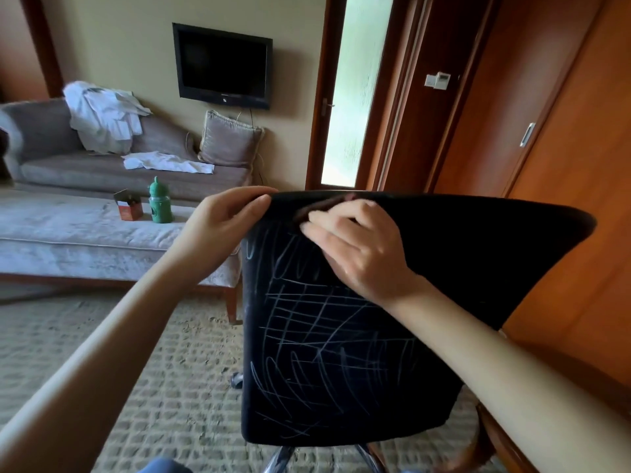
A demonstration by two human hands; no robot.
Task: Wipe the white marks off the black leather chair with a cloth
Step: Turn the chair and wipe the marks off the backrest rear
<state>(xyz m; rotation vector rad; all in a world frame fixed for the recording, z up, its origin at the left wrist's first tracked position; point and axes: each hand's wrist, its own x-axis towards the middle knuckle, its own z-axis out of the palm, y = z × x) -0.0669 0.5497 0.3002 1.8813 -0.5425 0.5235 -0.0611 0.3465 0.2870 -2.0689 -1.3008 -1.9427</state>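
The back of a black leather chair [444, 254] faces me, tilted. White scribbled marks [321, 356] cover its left and lower part. My left hand [222, 223] grips the chair's top left corner, thumb in front, fingers over the edge. My right hand [358, 247] presses a small dark brown cloth [321, 206] against the upper part of the back, fingers curled round it. Most of the cloth is hidden under the hand.
A grey sofa [44, 158] with white garments stands at the back left. Before it, a padded bench [68, 233] carries a green bottle [159, 201] and a red box [130, 209]. Wooden doors [563, 131] stand right. A wooden table edge [512, 445] sits at the lower right.
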